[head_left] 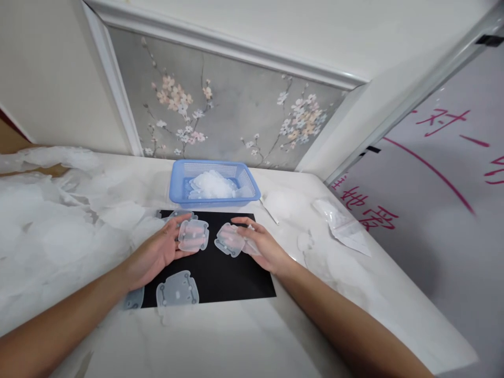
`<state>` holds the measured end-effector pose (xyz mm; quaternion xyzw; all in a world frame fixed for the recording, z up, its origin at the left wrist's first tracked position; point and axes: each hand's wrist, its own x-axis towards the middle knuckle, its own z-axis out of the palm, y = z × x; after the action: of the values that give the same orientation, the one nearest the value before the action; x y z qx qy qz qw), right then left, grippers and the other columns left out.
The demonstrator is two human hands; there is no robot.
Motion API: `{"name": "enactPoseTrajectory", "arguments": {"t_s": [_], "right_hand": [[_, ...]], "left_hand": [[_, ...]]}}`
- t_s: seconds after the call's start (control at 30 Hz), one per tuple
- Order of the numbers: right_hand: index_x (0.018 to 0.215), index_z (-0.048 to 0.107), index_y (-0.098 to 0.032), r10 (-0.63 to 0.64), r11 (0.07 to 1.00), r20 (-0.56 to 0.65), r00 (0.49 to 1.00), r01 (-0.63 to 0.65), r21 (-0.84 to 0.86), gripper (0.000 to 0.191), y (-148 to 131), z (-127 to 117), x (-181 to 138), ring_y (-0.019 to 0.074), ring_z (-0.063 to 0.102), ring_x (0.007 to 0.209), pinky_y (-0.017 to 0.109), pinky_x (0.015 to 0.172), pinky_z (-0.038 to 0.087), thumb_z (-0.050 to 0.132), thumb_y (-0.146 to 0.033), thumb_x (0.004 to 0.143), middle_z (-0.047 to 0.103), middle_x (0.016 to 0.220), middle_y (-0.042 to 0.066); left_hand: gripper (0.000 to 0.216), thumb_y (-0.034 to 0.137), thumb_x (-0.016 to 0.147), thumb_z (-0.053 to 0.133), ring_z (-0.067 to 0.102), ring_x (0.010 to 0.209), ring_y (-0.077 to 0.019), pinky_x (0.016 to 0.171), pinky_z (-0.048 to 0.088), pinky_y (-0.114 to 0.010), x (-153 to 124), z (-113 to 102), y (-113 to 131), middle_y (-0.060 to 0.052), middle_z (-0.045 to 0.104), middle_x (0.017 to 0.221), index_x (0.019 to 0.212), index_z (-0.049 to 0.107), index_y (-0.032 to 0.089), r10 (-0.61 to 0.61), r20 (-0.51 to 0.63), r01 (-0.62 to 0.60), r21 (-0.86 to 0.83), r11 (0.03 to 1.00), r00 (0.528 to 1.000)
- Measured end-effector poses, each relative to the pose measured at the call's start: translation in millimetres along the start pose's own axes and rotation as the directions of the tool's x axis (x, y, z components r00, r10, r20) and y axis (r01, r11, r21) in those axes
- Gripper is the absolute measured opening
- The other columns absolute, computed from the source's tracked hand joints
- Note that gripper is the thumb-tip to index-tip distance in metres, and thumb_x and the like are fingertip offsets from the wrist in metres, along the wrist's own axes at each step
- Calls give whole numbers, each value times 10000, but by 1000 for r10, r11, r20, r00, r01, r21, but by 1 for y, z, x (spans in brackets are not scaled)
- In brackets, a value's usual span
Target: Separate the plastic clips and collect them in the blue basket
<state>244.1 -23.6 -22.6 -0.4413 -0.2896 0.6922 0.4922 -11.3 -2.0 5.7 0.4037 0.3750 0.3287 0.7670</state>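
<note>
Translucent plastic pieces (193,235) are over a black mat (232,281) on the bench (244,341); the left hand (159,254) holds one, fingers behind it, the right hand (265,248) pinches another, and a blue basket (214,202) stands just beyond, holding a whitish pile (214,184).

Surface (244,336), white with grey marbling. Toward its far edge stands a blue basket (214,201); just nearer lies a flat black sheet (232,281). A loose heap (71,231) of translucent plastic spreads over the left side. To the right of the basket, a thin rod (270,211) lies slantwise; farther right, near the edge, rests a clear bag (346,228). At the near side, a translucent piece (179,289) overlaps the sheet's border, partly over the marbling.
</note>
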Motion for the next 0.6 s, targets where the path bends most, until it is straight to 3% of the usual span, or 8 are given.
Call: {"name": "enactPoseTrajectory", "arguments": {"t_s": [0.23,0.33,0.43,0.5,0.6], "right_hand": [[970,668,-206,-18,1000,20,1000,17,12,421,1,-2,1,165,659,761,280,681,500,858,-371,632,704,872,20],[917,649,-218,-95,994,38,995,97,-48,366,2,-1,-1,122,572,625,253,598,453,830,-426,678,597,700,-35],[862,606,-226,-226,956,52,973,232,-179,334,3,3,-4,93,393,476,237,490,349,683,-545,806,418,563,-77],[867,586,-231,-331,868,68,941,332,-368,306,4,5,-7,95,342,470,241,480,323,652,-528,837,371,564,-83],[990,597,-239,-464,561,205,862,465,-685,228,8,8,-11,114,440,561,255,567,401,708,-337,816,441,658,-64]], "left_hand": [[516,624,924,441,552,1262,-311,1035,447,-499,0,-1,-1,-93,622,1342,1306,542,293,-21,35,21,-12,1000,999],[560,656,924,394,529,1288,-322,1042,432,-523,-1,-2,-1,-104,622,1336,1318,539,284,-21,96,24,-31,999,995],[603,678,928,332,519,1297,-332,1053,407,-551,-2,-2,0,-114,608,1354,1323,541,272,-23,174,34,-58,998,984],[604,673,936,314,512,1303,-335,1064,387,-561,-3,-2,1,-111,598,1367,1322,545,271,-21,231,40,-77,996,973],[605,663,947,293,476,1335,-335,1080,360,-573,-4,-2,1,-108,594,1367,1341,532,271,-11,301,45,-105,993,954]]}}
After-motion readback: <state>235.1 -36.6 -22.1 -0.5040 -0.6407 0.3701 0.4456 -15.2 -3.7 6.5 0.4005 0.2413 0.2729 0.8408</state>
